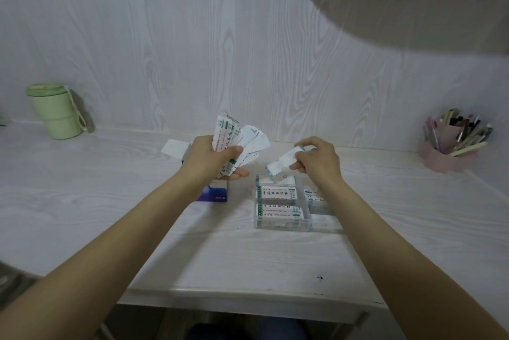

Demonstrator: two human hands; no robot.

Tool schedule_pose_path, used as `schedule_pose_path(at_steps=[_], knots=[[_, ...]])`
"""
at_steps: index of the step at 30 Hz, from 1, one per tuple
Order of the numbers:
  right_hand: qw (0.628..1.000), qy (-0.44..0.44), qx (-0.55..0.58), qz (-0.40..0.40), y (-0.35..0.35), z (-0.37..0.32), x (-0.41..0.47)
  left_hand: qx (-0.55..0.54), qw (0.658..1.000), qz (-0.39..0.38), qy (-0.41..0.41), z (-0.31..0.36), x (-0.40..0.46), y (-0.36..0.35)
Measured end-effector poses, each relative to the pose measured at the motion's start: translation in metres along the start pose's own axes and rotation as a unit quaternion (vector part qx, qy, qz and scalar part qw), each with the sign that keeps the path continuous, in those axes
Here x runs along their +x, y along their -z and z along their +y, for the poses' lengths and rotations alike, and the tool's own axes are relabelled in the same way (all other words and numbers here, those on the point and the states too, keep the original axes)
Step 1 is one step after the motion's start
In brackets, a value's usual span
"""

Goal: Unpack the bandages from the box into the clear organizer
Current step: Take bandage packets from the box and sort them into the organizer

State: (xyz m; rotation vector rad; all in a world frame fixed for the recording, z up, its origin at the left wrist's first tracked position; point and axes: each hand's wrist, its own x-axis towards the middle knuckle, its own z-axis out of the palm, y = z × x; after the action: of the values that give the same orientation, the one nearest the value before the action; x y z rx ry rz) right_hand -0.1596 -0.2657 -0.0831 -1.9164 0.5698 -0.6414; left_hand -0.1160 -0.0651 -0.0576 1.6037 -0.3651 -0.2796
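Your left hand (213,159) grips a fanned bunch of wrapped bandages (239,144), thumb across the front and fingers curled behind; the strips overlap, so their number cannot be told. Your right hand (316,159) pinches one single bandage (281,163) between thumb and fingertips, tilted with its low end just above the far-left compartment of the clear organizer (283,225). That organizer sits on the white desk (110,215) right below your right hand. You can see three compartments in its left column: the far one shows a white strip lying inside, and the middle and near ones each hold a stack of bandages with green-edged wrappers facing up. In the right column one more stack (314,198) shows, partly hidden by your right wrist; the rest of that side is hard to read. The one bandage box (213,192), blue and white, lies on the desk under your left forearm, with its white flap (175,148) open towards the wall. Well apart on the left stands one green lidded cup (55,111) with a strap, and at the far right one pink holder (447,156) crowded with pens. A white shelf (407,3) juts out of the wood-grain wall overhead.
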Motion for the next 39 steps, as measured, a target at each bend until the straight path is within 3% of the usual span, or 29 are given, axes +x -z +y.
schedule_pose_path(at_steps=[9, 17, 19, 21, 24, 27, 31, 33, 39], knots=[[0.977, 0.070, -0.199, -0.036, -0.018, 0.017, 0.004, -0.001, 1.000, -0.003, 0.003, -0.002, 0.004, -0.001], [0.916, 0.089, -0.381, -0.087, -0.026, 0.024, 0.012, 0.001, 1.000, -0.025, 0.010, -0.004, 0.004, -0.002], [0.944, 0.107, -0.302, -0.071, -0.024, 0.020, 0.012, 0.001, 0.999, -0.033, 0.016, -0.004, 0.004, -0.002], [0.985, 0.118, -0.117, -0.038, -0.018, 0.002, 0.005, 0.009, 0.999, -0.045, 0.024, -0.004, 0.004, -0.002], [0.981, 0.167, 0.056, -0.076, -0.006, -0.034, -0.009, 0.044, 0.994, -0.095, 0.038, -0.006, 0.003, -0.006], [0.963, 0.208, 0.004, -0.171, -0.007, -0.050, -0.019, 0.081, 0.988, -0.128, 0.022, -0.007, 0.001, -0.015], [0.971, 0.170, 0.038, -0.165, -0.008, -0.047, -0.021, 0.081, 0.986, -0.145, 0.024, -0.008, -0.001, -0.023], [0.972, 0.148, 0.073, -0.167, -0.004, -0.043, -0.021, 0.039, 0.986, -0.154, 0.051, -0.009, -0.001, -0.023], [0.979, 0.173, -0.002, -0.108, -0.003, -0.030, -0.022, -0.168, 0.965, -0.175, 0.103, -0.008, -0.003, -0.028]])
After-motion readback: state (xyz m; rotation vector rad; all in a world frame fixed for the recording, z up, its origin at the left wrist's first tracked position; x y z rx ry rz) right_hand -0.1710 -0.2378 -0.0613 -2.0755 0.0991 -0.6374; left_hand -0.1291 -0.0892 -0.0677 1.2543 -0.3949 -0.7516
